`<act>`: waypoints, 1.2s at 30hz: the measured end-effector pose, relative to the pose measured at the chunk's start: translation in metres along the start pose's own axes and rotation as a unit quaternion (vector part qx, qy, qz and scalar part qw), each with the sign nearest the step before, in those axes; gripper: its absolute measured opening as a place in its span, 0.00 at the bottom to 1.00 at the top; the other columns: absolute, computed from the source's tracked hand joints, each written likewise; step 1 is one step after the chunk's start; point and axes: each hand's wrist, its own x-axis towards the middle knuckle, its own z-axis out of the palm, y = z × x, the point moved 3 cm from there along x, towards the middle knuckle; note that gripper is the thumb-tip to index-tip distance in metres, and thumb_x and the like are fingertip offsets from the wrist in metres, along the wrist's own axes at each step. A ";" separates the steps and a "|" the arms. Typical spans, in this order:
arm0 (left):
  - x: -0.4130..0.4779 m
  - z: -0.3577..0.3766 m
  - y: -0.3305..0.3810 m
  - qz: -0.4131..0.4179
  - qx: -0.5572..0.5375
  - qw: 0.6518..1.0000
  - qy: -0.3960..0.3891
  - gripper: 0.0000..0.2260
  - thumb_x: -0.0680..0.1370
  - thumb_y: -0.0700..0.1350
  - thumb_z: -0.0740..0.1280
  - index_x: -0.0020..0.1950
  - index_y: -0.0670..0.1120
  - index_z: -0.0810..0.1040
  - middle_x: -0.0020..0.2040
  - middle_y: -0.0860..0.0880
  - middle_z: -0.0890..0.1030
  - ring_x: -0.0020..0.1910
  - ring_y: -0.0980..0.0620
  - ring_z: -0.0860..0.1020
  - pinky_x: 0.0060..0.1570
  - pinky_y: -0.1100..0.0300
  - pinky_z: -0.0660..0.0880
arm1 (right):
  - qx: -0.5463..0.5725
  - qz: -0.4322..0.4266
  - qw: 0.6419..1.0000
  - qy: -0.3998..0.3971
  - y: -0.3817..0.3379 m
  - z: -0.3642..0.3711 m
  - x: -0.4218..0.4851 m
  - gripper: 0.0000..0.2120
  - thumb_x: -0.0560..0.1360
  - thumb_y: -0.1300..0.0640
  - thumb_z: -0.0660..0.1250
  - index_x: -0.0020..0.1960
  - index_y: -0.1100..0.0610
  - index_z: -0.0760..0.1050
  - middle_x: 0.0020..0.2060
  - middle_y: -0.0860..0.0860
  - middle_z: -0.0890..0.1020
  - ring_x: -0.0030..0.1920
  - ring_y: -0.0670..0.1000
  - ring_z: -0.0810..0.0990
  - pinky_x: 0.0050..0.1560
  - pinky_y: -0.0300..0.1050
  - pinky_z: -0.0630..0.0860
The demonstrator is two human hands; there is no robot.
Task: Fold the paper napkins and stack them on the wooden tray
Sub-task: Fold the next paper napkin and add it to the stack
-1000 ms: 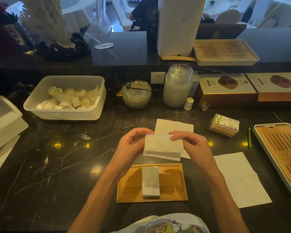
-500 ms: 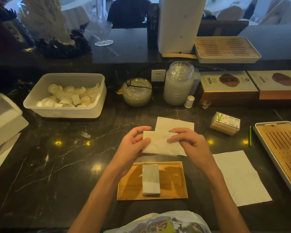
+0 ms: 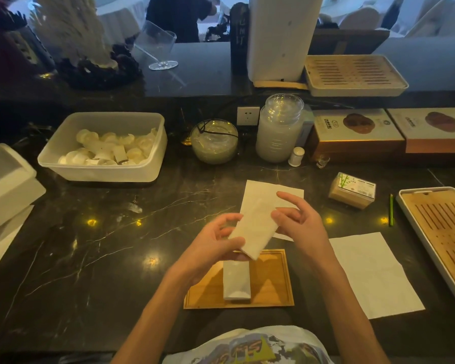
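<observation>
Since the earlier frames the napkin in the hands has changed shape and angle: it was a wide, nearly level rectangle held between both hands, and it is a narrow folded strip (image 3: 255,229) now, tilted from lower centre up toward the right, held in the air just above the far edge of the wooden tray (image 3: 271,298). The left hand (image 3: 216,245) pinches the strip's lower end between thumb and fingers. The right hand (image 3: 297,224) has loosened; its thumb and inner fingertips touch the strip's upper right edge while the other fingers are spread open above it.

On the tray, at lower centre of the frame, one folded napkin (image 3: 236,282) lies lengthwise, its far end hidden under the held strip and the left hand. An unfolded napkin (image 3: 271,195) lies flat on the dark marble counter (image 3: 103,245) behind the hands, its near part covered by them. Another flat sheet (image 3: 373,271) lies to the right of the tray, apart from it.

At the right edge a slatted tea tray (image 3: 441,232) is cut off by the frame. The contents of the white plastic tub (image 3: 103,145) at upper left are pale rolled pieces, too small to identify.
</observation>
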 end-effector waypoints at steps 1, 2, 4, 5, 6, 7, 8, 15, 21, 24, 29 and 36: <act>-0.001 0.002 -0.003 -0.015 0.003 1.000 -0.015 0.17 0.76 0.48 0.73 0.64 0.54 0.75 0.57 0.52 0.83 0.55 0.49 0.85 0.48 0.55 0.84 | -0.014 -0.006 1.000 -0.012 -0.002 0.000 0.001 0.20 0.76 0.58 0.74 0.64 0.44 0.76 0.46 0.43 0.85 0.49 0.38 0.84 0.37 0.31 0.80; -0.001 0.005 -0.005 -0.022 0.003 0.999 -0.023 0.17 0.76 0.54 0.72 0.63 0.53 0.77 0.54 0.54 0.84 0.54 0.50 0.85 0.47 0.56 0.84 | -0.035 -0.012 0.999 -0.032 -0.005 0.000 0.001 0.20 0.76 0.58 0.73 0.64 0.43 0.76 0.44 0.41 0.85 0.48 0.37 0.83 0.37 0.30 0.79; -0.001 0.006 -0.007 -0.017 0.014 1.000 -0.011 0.16 0.75 0.58 0.70 0.59 0.52 0.79 0.49 0.58 0.85 0.52 0.55 0.85 0.43 0.60 0.83 | -0.076 -0.021 0.994 -0.075 -0.009 0.004 0.002 0.19 0.76 0.57 0.73 0.64 0.44 0.76 0.43 0.37 0.85 0.49 0.36 0.82 0.38 0.28 0.78; 0.000 0.006 -0.007 -0.004 0.025 1.000 0.005 0.13 0.77 0.57 0.69 0.57 0.52 0.79 0.48 0.59 0.85 0.52 0.57 0.85 0.42 0.62 0.82 | -0.082 -0.021 0.993 -0.088 -0.009 0.006 0.002 0.19 0.76 0.56 0.73 0.64 0.43 0.76 0.43 0.36 0.85 0.49 0.36 0.82 0.38 0.28 0.78; 0.001 0.005 -0.007 0.010 0.034 0.999 0.023 0.10 0.78 0.55 0.68 0.57 0.52 0.79 0.48 0.58 0.86 0.51 0.58 0.85 0.42 0.63 0.82 | -0.078 -0.018 0.992 -0.094 -0.009 0.008 0.002 0.18 0.77 0.55 0.72 0.64 0.43 0.76 0.44 0.36 0.85 0.49 0.36 0.82 0.38 0.28 0.78; 0.002 0.004 -0.008 0.020 0.035 0.998 0.041 0.09 0.79 0.54 0.67 0.56 0.52 0.80 0.49 0.57 0.86 0.51 0.58 0.85 0.42 0.63 0.82 | -0.070 -0.009 0.993 -0.097 -0.007 0.010 0.001 0.17 0.77 0.54 0.72 0.64 0.41 0.75 0.44 0.36 0.85 0.50 0.37 0.83 0.38 0.29 0.79; 0.002 0.003 -0.008 0.026 0.028 0.998 0.058 0.09 0.80 0.53 0.67 0.56 0.51 0.80 0.50 0.56 0.86 0.52 0.57 0.85 0.43 0.62 0.82 | -0.060 0.005 0.993 -0.101 -0.003 0.011 0.000 0.16 0.77 0.53 0.71 0.63 0.41 0.75 0.44 0.38 0.85 0.49 0.38 0.84 0.39 0.31 0.80; 0.004 -0.003 -0.026 -0.024 0.024 0.993 0.113 0.13 0.83 0.54 0.61 0.58 0.49 0.79 0.55 0.49 0.84 0.52 0.53 0.84 0.42 0.62 0.82 | -0.054 0.088 0.989 -0.107 0.034 0.020 -0.008 0.10 0.76 0.54 0.73 0.51 0.40 0.77 0.41 0.34 0.85 0.45 0.37 0.85 0.36 0.31 0.80; 0.002 -0.015 -0.081 -0.068 0.080 0.983 0.149 0.08 0.82 0.46 0.65 0.54 0.44 0.81 0.52 0.46 0.84 0.46 0.54 0.84 0.38 0.65 0.80 | -0.087 0.154 0.979 -0.098 0.095 0.029 -0.018 0.12 0.77 0.56 0.72 0.60 0.50 0.79 0.54 0.48 0.85 0.50 0.45 0.85 0.40 0.35 0.81; 0.000 -0.019 -0.108 -0.105 0.090 0.976 0.166 0.07 0.81 0.45 0.67 0.56 0.44 0.80 0.52 0.45 0.84 0.46 0.51 0.84 0.40 0.64 0.81 | -0.108 0.195 0.970 -0.097 0.120 0.033 -0.024 0.14 0.78 0.58 0.71 0.63 0.54 0.78 0.57 0.51 0.83 0.54 0.47 0.83 0.41 0.36 0.81; 0.002 -0.024 -0.128 -0.114 0.120 0.965 0.205 0.05 0.80 0.44 0.70 0.53 0.43 0.78 0.49 0.41 0.84 0.46 0.42 0.84 0.40 0.59 0.80 | -0.143 0.212 0.961 -0.101 0.135 0.034 -0.029 0.13 0.78 0.60 0.70 0.62 0.58 0.77 0.54 0.53 0.84 0.51 0.49 0.84 0.42 0.37 0.81; 0.008 -0.029 -0.141 -0.107 0.149 0.956 0.228 0.03 0.80 0.44 0.69 0.50 0.45 0.78 0.47 0.45 0.82 0.43 0.50 0.81 0.38 0.63 0.78 | -0.193 0.192 0.959 -0.079 0.144 0.044 -0.028 0.14 0.78 0.60 0.70 0.63 0.58 0.77 0.57 0.54 0.82 0.56 0.52 0.81 0.50 0.43 0.83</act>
